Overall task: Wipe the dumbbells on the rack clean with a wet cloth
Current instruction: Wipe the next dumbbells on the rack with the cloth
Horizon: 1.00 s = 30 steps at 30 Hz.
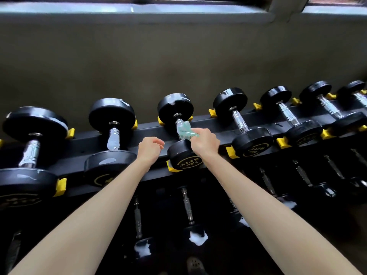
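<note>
A row of black dumbbells with chrome handles lies across the top tier of a black rack with yellow cradles. My right hand grips a pale green cloth wrapped around the chrome handle of the middle dumbbell, between its two black heads. My left hand hovers just left of that dumbbell's near head, fingers curled loosely, holding nothing. Wet sheen shows on the heads of the two dumbbells to the left.
More dumbbells continue to the right on the top tier. A lower tier holds smaller dumbbells in shadow. A grey-brown wall and window sill stand behind the rack. A shoe tip shows on the floor.
</note>
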### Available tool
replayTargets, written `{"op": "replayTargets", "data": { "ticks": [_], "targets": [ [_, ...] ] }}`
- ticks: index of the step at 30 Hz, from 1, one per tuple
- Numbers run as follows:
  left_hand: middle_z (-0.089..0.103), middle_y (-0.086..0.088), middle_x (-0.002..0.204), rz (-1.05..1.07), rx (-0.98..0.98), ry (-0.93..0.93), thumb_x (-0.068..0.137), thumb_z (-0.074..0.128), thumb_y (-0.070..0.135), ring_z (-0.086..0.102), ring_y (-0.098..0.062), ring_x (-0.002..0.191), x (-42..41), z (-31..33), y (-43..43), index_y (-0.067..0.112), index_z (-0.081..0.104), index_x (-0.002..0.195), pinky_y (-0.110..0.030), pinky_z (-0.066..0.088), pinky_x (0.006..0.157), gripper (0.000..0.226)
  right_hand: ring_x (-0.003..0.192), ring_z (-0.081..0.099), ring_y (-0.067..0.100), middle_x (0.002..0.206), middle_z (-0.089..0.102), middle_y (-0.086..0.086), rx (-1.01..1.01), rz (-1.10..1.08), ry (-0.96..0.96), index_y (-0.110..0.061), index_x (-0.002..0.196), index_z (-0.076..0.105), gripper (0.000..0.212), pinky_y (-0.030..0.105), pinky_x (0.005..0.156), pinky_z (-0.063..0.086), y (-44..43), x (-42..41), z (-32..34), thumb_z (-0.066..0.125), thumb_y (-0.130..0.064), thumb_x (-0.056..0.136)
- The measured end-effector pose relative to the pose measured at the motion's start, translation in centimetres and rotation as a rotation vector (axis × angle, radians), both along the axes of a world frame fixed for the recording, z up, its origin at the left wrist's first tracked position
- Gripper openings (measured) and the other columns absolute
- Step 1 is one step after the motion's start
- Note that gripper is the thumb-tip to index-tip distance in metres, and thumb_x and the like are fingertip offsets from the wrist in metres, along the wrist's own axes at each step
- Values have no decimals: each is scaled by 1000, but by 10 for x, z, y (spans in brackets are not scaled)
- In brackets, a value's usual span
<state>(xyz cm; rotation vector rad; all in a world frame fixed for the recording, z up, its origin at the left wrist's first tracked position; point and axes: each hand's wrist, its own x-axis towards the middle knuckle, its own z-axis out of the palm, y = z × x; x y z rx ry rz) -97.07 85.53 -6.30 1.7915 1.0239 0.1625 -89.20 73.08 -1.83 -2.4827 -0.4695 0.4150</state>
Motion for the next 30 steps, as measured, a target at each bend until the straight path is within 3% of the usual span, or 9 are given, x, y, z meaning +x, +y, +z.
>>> {"op": "replayTargets", "data": {
  "ticks": [6,10,15,19,23,26,30],
  "targets": [
    [64,-16,111,30,19,42,85,36,-4,57,-32,106,-3,1,4,9,63,98,-39,47,94,33,114,52,29,128,57,7,-154,345,-157,-29,127,57,48,29,84,34,21,-9,-8,39,-3,92],
    [60,-14,118,31,41,83,86,32,-4,55,-27,107,-4,2,1,8,62,113,-33,43,90,42,115,45,29,120,51,8,-281,720,-221,-22,126,58,47,36,95,36,12,-6,-14,43,1,89],
    [58,-15,122,31,50,117,87,32,-5,52,-29,114,-5,-1,-5,8,60,115,-36,44,92,41,126,32,30,135,41,9,-305,953,-406,-17,121,62,44,37,105,28,-21,1,-20,45,6,87],
    [58,-17,122,16,50,110,87,32,-4,51,-31,115,2,3,-15,7,60,114,-39,44,97,40,134,23,29,143,32,9,-272,918,-381,-14,118,63,49,39,104,36,-50,12,-25,48,14,81],
    [58,-16,122,24,46,100,88,32,-4,51,-31,115,7,5,-25,7,59,116,-38,44,95,40,131,26,30,144,27,13,-274,777,-365,-10,120,61,51,31,108,29,-76,23,-38,48,18,79],
    [58,-16,122,43,48,88,88,32,-4,51,-29,114,7,7,-30,7,59,116,-36,43,93,41,122,32,29,138,28,12,-334,684,-278,-10,124,58,49,28,101,31,-88,33,-48,46,14,83],
    [59,-15,120,73,46,42,86,32,-4,54,-29,111,4,12,-31,7,60,113,-40,47,95,41,102,46,27,117,47,11,-337,472,-67,-10,118,64,43,27,80,38,-95,42,-59,41,8,87]
  ]
}}
